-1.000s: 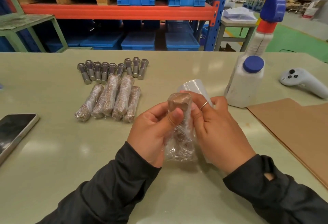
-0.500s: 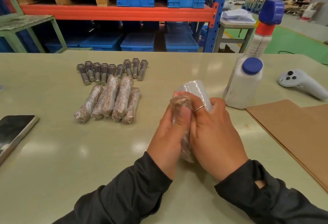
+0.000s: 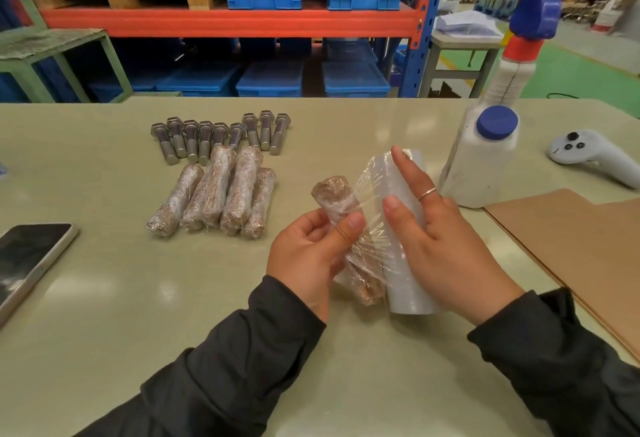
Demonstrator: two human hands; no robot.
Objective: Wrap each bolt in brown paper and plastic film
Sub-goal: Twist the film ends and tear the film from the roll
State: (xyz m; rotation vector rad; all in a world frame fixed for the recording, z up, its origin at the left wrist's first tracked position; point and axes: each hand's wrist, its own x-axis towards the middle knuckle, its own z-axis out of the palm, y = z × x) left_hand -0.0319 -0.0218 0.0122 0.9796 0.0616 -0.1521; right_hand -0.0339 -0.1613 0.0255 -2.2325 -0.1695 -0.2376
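On the pale green desk (image 3: 104, 315), nearest the viewer, the left hand (image 3: 308, 256) pinches in its grip a brown-paper-wrapped bolt (image 3: 341, 208) partly sheathed in clear film. At its 3 o'clock, the right hand (image 3: 446, 246) curls its grip around the white roll of plastic film (image 3: 410, 284), index finger straight. Flat brown paper sheets (image 3: 571, 246) lie farther at 3 o'clock, a dark phone (image 3: 26, 256) at 9. Toward 11 o'clock, five film-wrapped bundles (image 3: 214, 196) partly overlap nine bare steel bolts (image 3: 221, 133). A white blue-capped bottle (image 3: 481, 163) stands at 1 o'clock.
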